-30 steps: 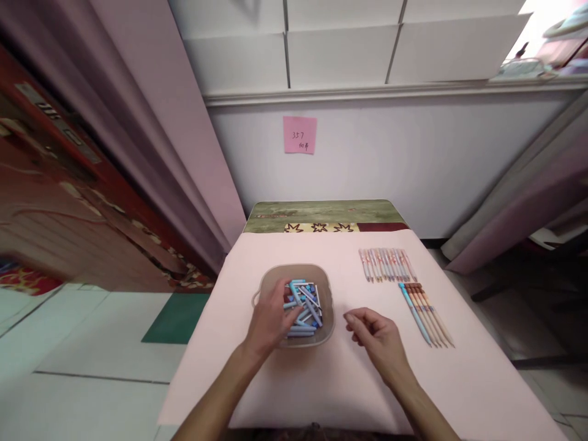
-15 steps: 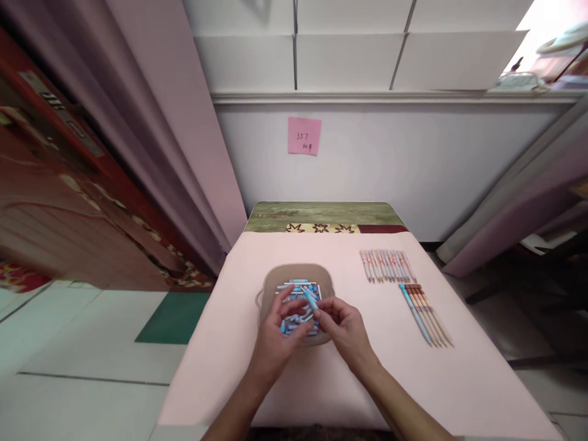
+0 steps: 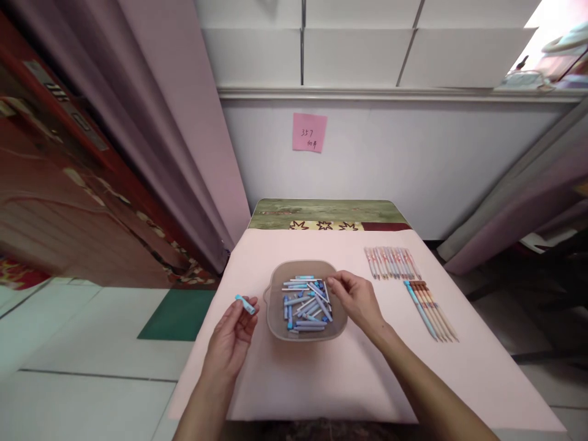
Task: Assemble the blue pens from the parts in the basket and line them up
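L hand (image 3: 228, 341) is just left of the tub (image 3: 276, 326), palm part up, fingers half curled, pinching a short lt-blue pen pc (image 3: 245, 305) btwn thumb & fingertips; the pc slants, brighter blue end pointing up & out to the far left. R hand (image 3: 358, 299) is at the tub's R rim, thumb & index tips close together, other fingers folded in. Can't say if it's gripping anything; a thin white stick lies right by the tips & contact isn't clear.

Btwn the 2 hands, tub is greyish, see-through, rounded corners, w/ a tab on the side nearest L hand. Inside: jumble of blue-purple pen barrels (image 3: 310, 324), white sticks (image 3: 294, 290) & small blue bits, pointing all ways.

Out to the R of R hand, apart from it: 1 lt-blue pen (image 3: 421, 312) on the near side, then brown-topped beige pens (image 3: 437, 311) alongside, points twd the person. Past their tops, further fwd of R hand, a row of pale patterned pens (image 3: 392, 263), packed side by side.

All on the counter (image 3: 328, 392), pink cover over most; far end, beyond both hands, shows green. Pink note (image 3: 310, 133) marked "357" on the wall straight ahead. Well left of L hand, green mat (image 3: 177, 315) on the floor.
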The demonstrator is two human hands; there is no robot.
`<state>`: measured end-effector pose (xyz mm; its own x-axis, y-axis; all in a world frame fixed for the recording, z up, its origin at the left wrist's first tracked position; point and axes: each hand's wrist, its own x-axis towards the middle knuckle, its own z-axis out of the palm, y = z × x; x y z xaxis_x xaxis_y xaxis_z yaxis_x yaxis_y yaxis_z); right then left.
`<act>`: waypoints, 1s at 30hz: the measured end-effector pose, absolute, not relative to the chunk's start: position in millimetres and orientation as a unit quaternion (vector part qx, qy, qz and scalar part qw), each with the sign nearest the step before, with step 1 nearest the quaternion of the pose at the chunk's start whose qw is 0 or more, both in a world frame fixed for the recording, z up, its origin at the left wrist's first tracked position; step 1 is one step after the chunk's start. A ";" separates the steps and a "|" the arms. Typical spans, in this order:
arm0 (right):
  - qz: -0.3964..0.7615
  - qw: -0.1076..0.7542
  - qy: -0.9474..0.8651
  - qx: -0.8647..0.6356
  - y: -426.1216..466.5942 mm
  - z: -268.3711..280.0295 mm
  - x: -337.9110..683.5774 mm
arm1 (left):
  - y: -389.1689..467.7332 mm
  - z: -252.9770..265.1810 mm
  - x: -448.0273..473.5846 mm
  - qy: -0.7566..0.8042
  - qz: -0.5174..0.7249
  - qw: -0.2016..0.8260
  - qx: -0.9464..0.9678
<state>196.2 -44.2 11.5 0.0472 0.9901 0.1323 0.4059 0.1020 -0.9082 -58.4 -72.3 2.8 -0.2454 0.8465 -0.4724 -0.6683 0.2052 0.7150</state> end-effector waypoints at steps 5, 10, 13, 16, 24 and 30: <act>0.258 0.334 -0.687 -0.591 -40.9 8.0 183.7 | -83.7 -9.2 -47.5 0.474 0.596 0.637 0.120; 0.410 0.369 -0.657 -0.514 -66.8 8.8 147.5 | -91.4 3.2 -19.6 0.467 0.586 0.625 0.219; 0.512 0.432 -0.575 -0.469 -84.0 5.6 133.1 | -89.3 10.1 -9.0 0.461 0.586 0.615 0.257; 0.516 0.483 -0.520 -0.479 -92.6 1.3 128.8 | -85.4 11.5 -1.2 0.462 0.575 0.616 0.277; 0.646 0.462 -0.406 -0.451 -93.9 10.5 135.1 | -84.1 11.4 9.0 0.438 0.551 0.644 0.301; 0.633 0.481 -0.418 -0.440 -93.9 6.8 136.0 | -88.0 10.9 7.9 0.425 0.564 0.649 0.284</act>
